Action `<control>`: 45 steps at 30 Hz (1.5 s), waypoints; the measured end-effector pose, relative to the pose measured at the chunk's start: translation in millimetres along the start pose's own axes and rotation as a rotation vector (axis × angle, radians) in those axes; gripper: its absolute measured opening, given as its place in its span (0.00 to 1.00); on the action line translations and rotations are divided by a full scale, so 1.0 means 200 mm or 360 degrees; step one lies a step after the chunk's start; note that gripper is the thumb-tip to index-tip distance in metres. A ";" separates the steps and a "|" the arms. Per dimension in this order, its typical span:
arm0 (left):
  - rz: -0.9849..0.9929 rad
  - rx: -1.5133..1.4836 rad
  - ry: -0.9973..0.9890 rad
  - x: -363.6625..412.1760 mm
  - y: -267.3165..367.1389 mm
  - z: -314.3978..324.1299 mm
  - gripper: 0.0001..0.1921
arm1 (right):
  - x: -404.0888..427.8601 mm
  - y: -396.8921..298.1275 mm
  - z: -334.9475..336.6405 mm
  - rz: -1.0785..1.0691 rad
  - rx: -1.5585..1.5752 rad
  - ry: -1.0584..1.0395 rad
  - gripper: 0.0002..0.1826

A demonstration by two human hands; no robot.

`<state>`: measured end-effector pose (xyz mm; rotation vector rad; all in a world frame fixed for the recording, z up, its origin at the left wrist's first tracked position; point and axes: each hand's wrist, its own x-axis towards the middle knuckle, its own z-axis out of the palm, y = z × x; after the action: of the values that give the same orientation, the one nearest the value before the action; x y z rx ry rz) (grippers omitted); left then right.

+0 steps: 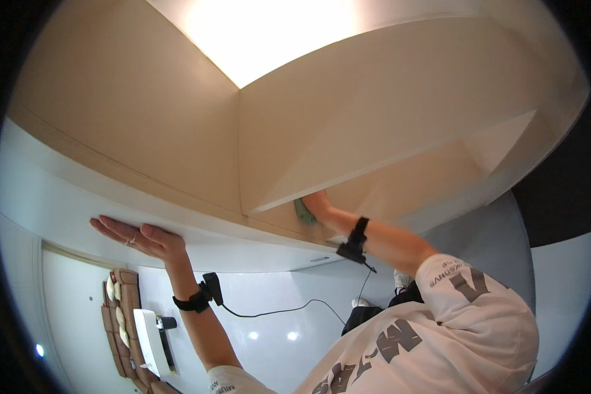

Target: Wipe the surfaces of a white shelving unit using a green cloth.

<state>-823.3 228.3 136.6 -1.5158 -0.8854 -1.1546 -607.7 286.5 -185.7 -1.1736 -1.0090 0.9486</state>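
My right hand (318,205) reaches in beneath the edge of a beige shelf board (374,108) of an open cabinet. It is on a green cloth (305,213), which lies against the cabinet's inner surface; the board hides some of the fingers. My left hand (140,239), with a ring on one finger, is spread flat with its palm against the white outer panel (98,180) of the cabinet. Nothing is held in it. Both wrists wear black straps with small devices.
Bright light fills the upper cabinet opening. A thin black cable (280,312) runs from the left wrist device towards my body. Beyond the grey floor (271,290) stand a brown sofa (128,320) with cushions and a white table (150,340). A dark surface (561,187) borders the right side.
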 end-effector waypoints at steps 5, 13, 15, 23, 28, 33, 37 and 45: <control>0.0067 -0.0044 -0.0014 -0.01 -0.05 -0.04 0.37 | -0.34 -0.18 -0.09 -0.0136 -0.0048 0.0139 0.21; -0.0246 -0.0202 -0.0255 -0.03 0.05 -0.19 0.33 | -0.13 -0.34 -0.55 -0.0166 -0.0542 0.0145 0.23; -0.0162 -0.0252 -0.0247 -0.13 0.27 -0.25 0.32 | -0.03 -0.34 -0.72 -0.0121 -0.0681 0.0044 0.24; -0.0112 -0.1508 -0.1529 -0.94 1.08 -0.39 0.27 | 0.10 -0.46 -0.74 -0.0290 -0.2175 -0.1541 0.39; -0.0283 -0.1178 -0.1553 -1.30 1.29 -0.20 0.30 | 0.07 -0.40 -0.80 -0.0597 -0.2478 -0.1581 0.41; -0.0240 -0.0998 -0.1509 -1.43 1.29 -0.16 0.31 | 0.02 -0.14 -0.90 -0.1056 -0.1705 -0.0948 0.34; -0.0040 -0.0917 -0.1094 -1.44 1.22 -0.08 0.30 | 0.02 -0.23 -0.86 -0.1221 -0.1454 -0.0822 0.30; -0.0005 -0.0859 -0.0648 -1.33 1.20 -0.08 0.27 | -0.13 -0.48 -0.78 -0.1343 -0.1748 -0.0777 0.22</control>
<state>-677.5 159.5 -184.6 -2.2477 -0.8776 -1.1625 -459.0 205.6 -109.9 -1.1532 -2.3394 -0.1009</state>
